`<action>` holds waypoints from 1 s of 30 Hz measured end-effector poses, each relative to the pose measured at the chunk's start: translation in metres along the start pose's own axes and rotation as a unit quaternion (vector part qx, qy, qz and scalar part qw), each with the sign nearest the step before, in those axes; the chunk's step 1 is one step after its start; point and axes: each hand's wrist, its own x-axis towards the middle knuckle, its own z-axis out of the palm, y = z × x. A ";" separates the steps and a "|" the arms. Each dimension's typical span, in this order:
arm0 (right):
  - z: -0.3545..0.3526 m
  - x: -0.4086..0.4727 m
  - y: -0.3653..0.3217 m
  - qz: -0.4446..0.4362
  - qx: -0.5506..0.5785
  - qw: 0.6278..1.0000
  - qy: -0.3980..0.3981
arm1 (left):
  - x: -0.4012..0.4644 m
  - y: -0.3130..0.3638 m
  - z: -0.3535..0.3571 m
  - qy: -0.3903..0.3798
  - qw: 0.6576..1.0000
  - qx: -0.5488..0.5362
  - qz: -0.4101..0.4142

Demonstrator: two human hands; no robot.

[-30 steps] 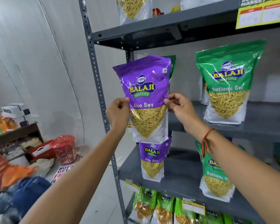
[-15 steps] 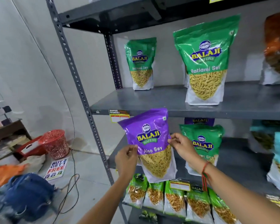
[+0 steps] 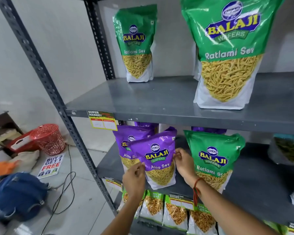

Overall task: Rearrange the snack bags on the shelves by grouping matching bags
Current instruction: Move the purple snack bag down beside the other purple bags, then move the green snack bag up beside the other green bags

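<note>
I hold a purple Aloo Sev bag (image 3: 157, 158) by both sides at the front of the middle shelf (image 3: 261, 192). My left hand (image 3: 134, 177) grips its left edge and my right hand (image 3: 183, 162) its right edge. Just behind it to the left stands another purple Aloo Sev bag (image 3: 127, 143), partly covered. A green Ratlami Sev bag (image 3: 214, 156) stands to the right on the same shelf. On the upper shelf (image 3: 159, 100) stand a small green Ratlami Sev bag (image 3: 136, 43) and a large green Ratlami Sev bag (image 3: 227, 53).
Several green bags (image 3: 175, 211) line the lower shelf. A dark bag (image 3: 288, 150) sits at the middle shelf's right end. The rack's grey upright (image 3: 58, 102) runs down the left. On the floor lie a red basket (image 3: 48, 138), a blue backpack (image 3: 15, 195), a cable and a sign.
The purple bag has come down from in front of the upper shelf to the middle shelf, in front of the other purple bag. Both hands still grip it.
</note>
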 end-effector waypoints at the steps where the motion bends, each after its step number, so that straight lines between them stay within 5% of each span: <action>1: 0.002 0.001 0.003 -0.003 0.004 1.000 -0.001 | 0.001 -0.002 0.002 0.001 1.000 -0.005 -0.002; 8: 0.008 -0.005 0.014 0.004 0.020 1.000 -0.006 | -0.016 0.003 0.006 0.021 0.995 -0.096 -0.016; 13: -0.009 -0.034 0.014 -0.091 0.044 0.995 -0.005 | -0.057 0.008 0.024 0.014 0.992 -0.126 0.008; 19: -0.072 -0.064 0.042 -0.138 0.043 0.965 0.220 | -0.073 0.020 0.077 -0.168 0.981 -0.031 0.088; 22: -0.109 -0.058 0.074 -0.082 0.051 0.943 0.318 | -0.064 0.023 0.108 -0.232 0.969 0.015 0.085; 28: -0.139 -0.038 0.110 0.008 0.040 0.987 0.154 | -0.061 0.046 0.135 -0.241 0.967 0.014 0.085; 30: -0.141 -0.035 0.114 -0.002 0.012 0.985 0.171 | -0.063 0.049 0.137 -0.223 0.971 0.014 0.085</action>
